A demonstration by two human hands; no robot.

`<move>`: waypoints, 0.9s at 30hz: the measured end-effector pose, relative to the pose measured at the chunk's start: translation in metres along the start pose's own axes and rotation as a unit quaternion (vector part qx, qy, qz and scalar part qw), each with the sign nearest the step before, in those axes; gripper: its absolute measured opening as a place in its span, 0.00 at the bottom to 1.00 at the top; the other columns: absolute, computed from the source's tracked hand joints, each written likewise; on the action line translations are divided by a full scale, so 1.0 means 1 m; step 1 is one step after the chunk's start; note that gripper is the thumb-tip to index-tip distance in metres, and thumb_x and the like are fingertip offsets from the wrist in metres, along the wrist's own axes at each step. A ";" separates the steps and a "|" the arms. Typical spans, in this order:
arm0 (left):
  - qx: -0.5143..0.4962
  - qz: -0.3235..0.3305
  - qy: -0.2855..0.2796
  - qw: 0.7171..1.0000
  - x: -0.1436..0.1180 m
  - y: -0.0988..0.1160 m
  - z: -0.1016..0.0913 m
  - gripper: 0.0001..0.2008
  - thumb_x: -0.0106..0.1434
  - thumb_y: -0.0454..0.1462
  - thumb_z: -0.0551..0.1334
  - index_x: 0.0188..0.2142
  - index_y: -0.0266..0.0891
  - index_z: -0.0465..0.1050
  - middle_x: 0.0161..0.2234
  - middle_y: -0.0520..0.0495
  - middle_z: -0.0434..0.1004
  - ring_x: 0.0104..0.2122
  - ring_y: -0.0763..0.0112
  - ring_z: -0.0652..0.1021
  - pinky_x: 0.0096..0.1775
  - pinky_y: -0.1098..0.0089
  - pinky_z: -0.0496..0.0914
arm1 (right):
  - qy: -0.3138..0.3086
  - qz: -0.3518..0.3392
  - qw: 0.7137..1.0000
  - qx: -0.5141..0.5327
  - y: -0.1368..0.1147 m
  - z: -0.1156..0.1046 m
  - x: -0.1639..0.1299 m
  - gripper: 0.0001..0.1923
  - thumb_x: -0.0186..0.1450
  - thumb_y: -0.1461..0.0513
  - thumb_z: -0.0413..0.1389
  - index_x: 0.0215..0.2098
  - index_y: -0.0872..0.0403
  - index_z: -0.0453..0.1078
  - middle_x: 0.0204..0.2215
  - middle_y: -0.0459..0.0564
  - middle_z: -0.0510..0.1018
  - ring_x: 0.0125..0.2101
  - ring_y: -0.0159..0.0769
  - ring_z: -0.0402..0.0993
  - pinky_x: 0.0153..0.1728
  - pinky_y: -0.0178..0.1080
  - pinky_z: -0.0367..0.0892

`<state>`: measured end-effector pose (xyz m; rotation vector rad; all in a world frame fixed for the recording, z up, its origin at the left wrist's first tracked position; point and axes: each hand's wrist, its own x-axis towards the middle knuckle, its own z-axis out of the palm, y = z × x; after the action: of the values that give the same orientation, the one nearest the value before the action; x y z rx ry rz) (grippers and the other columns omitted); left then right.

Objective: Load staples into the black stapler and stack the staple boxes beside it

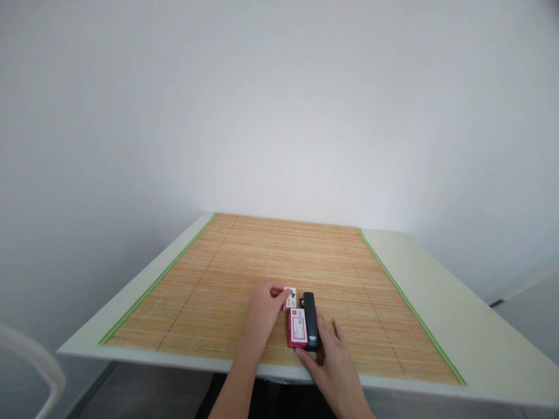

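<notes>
A black stapler [310, 321] lies lengthwise on the bamboo mat near the table's front edge. Close against its left side sits a pink-and-white box [298, 327], perhaps more than one stacked. Beyond that is a small white box with red print [290, 298]. My left hand [263, 309] pinches this small box at its left side between thumb and fingertips. With its fingers along the stapler's right side, my right hand [334, 356] rests around the near end. Its thumb reaches the near edge of the pink-and-white box. The fingertips beside the stapler are partly hidden.
The bamboo mat [279, 247] with green side borders covers the middle of a white table [441, 297]. Plain walls stand behind and at both sides. A curved white bar [37, 355], blurred, shows at the lower left.
</notes>
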<state>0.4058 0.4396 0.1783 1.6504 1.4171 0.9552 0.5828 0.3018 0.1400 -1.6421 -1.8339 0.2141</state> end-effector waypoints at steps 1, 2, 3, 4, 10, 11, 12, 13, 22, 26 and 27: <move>-0.007 0.005 -0.006 1.000 -0.003 0.003 0.004 0.14 0.63 0.48 0.66 0.36 0.39 0.81 0.34 0.42 0.85 0.35 0.61 0.83 0.39 0.65 0.72 | 0.000 -0.001 1.000 -0.001 0.000 0.000 0.000 0.41 0.68 0.53 0.61 0.74 0.47 0.50 0.69 0.56 0.64 0.68 0.54 0.61 0.70 0.65 0.48; -0.012 0.009 -0.011 1.000 -0.006 0.005 0.007 0.14 0.63 0.47 0.66 0.36 0.39 0.81 0.34 0.42 0.85 0.35 0.61 0.83 0.39 0.65 0.72 | 0.002 -0.002 1.000 -0.002 0.000 0.001 0.000 0.42 0.68 0.53 0.61 0.74 0.47 0.50 0.69 0.56 0.63 0.68 0.54 0.61 0.70 0.64 0.48; -0.016 0.012 -0.014 1.000 -0.008 0.007 0.009 0.14 0.63 0.47 0.66 0.36 0.39 0.81 0.34 0.42 0.85 0.35 0.61 0.83 0.40 0.65 0.73 | 0.003 -0.003 1.000 -0.003 0.001 0.001 -0.001 0.42 0.68 0.53 0.61 0.74 0.47 0.50 0.69 0.56 0.63 0.68 0.54 0.61 0.70 0.64 0.49; -0.019 0.014 -0.015 1.000 -0.010 0.009 0.011 0.13 0.64 0.47 0.66 0.36 0.39 0.81 0.35 0.43 0.85 0.35 0.61 0.83 0.40 0.65 0.73 | 0.005 -0.003 1.000 -0.005 0.001 0.002 -0.001 0.42 0.68 0.53 0.62 0.74 0.47 0.50 0.69 0.56 0.63 0.68 0.54 0.61 0.70 0.64 0.49; -0.030 0.016 -0.019 0.999 -0.016 0.016 0.008 0.13 0.65 0.47 0.64 0.36 0.40 0.81 0.36 0.42 0.85 0.36 0.61 0.83 0.42 0.63 0.73 | -0.010 0.004 1.000 -0.009 -0.002 0.000 0.000 0.41 0.68 0.53 0.61 0.74 0.47 0.50 0.69 0.55 0.63 0.68 0.53 0.61 0.70 0.64 0.49; -0.031 0.015 -0.023 0.999 -0.017 0.017 0.006 0.13 0.66 0.47 0.64 0.36 0.40 0.81 0.36 0.42 0.85 0.36 0.61 0.83 0.42 0.63 0.74 | -0.009 0.006 1.000 -0.008 -0.002 0.000 0.000 0.41 0.68 0.53 0.61 0.74 0.46 0.50 0.69 0.55 0.64 0.68 0.53 0.61 0.70 0.64 0.49; -0.033 0.014 -0.025 0.999 -0.020 0.017 0.005 0.14 0.66 0.47 0.63 0.37 0.40 0.81 0.37 0.41 0.85 0.37 0.60 0.83 0.43 0.63 0.74 | -0.006 0.008 1.000 -0.008 -0.003 -0.001 0.000 0.42 0.68 0.53 0.62 0.75 0.46 0.50 0.69 0.55 0.63 0.68 0.54 0.61 0.70 0.64 0.50; -0.035 0.011 -0.023 0.999 -0.024 0.017 0.003 0.14 0.67 0.47 0.63 0.38 0.40 0.81 0.38 0.41 0.85 0.38 0.59 0.84 0.44 0.62 0.74 | -0.001 0.010 1.000 -0.008 -0.004 0.000 0.000 0.44 0.67 0.53 0.62 0.75 0.46 0.48 0.69 0.55 0.63 0.68 0.54 0.60 0.70 0.64 0.50; -0.186 -0.053 -0.022 0.981 -0.083 0.007 0.026 0.27 0.72 0.52 0.53 0.64 0.43 0.67 0.66 0.43 0.69 0.65 0.57 0.70 0.65 0.57 0.65 | 0.043 0.038 0.998 0.006 -0.011 0.007 -0.014 0.43 0.68 0.54 0.61 0.75 0.46 0.48 0.69 0.56 0.63 0.67 0.57 0.62 0.67 0.64 0.58; -0.183 -0.060 -0.036 0.981 -0.091 0.014 0.036 0.28 0.72 0.51 0.53 0.68 0.44 0.62 0.68 0.43 0.64 0.68 0.56 0.65 0.68 0.55 0.60 | 0.030 0.037 0.999 0.021 -0.014 0.004 -0.012 0.38 0.69 0.57 0.59 0.74 0.45 0.53 0.68 0.54 0.65 0.67 0.54 0.63 0.69 0.63 0.54; -0.176 -0.060 -0.033 0.982 -0.091 0.018 0.038 0.29 0.72 0.51 0.53 0.68 0.44 0.61 0.69 0.43 0.64 0.69 0.56 0.64 0.68 0.54 0.59 | 0.026 0.033 0.999 0.029 -0.013 0.002 -0.011 0.38 0.69 0.58 0.59 0.74 0.45 0.53 0.68 0.54 0.65 0.66 0.53 0.63 0.70 0.62 0.53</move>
<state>0.4374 0.3444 0.1710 1.3099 1.2079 1.0062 0.5707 0.2897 0.1418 -1.6556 -1.7209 0.2491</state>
